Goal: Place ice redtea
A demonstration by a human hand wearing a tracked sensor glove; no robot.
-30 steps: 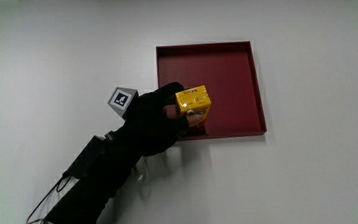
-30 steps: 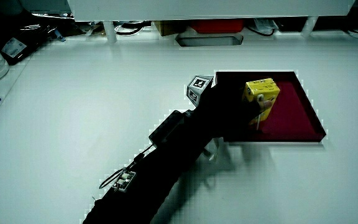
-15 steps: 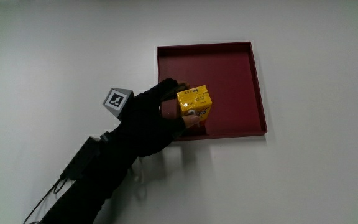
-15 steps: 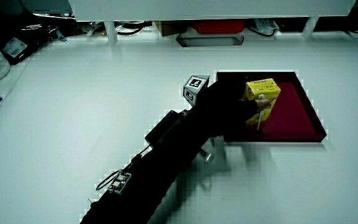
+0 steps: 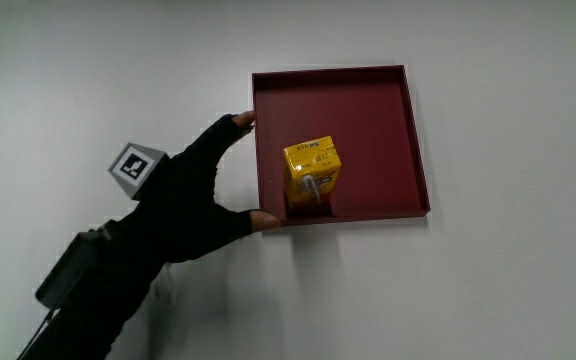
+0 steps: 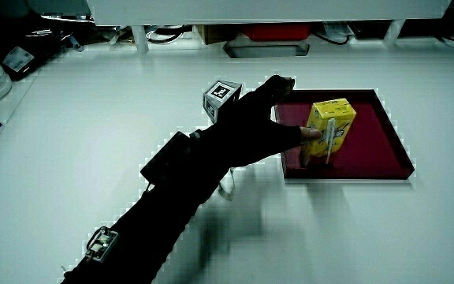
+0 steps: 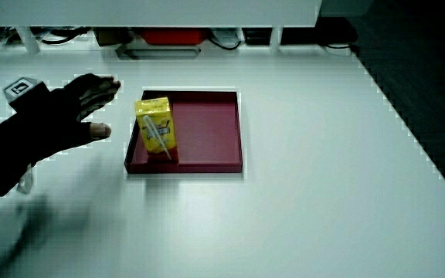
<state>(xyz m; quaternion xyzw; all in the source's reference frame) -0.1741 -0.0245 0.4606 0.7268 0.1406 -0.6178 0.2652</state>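
One small yellow drink carton is standing upright in the red tray, probably light and dentable, best gripped by its flat sides, and I'm holding my hand spread wide and empty beside the tray.

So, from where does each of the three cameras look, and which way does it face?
Main view: above the table, facing down on the tray and carton; shows the open hand, cube and forearm beside the tray.
Side view: from the person's side, facing forward and down toward the partition; hand and forearm reach up to the tray.
Side view: same direction, from another angle; hand at the edge.
Shared: all show the carton upright in the tray, released.
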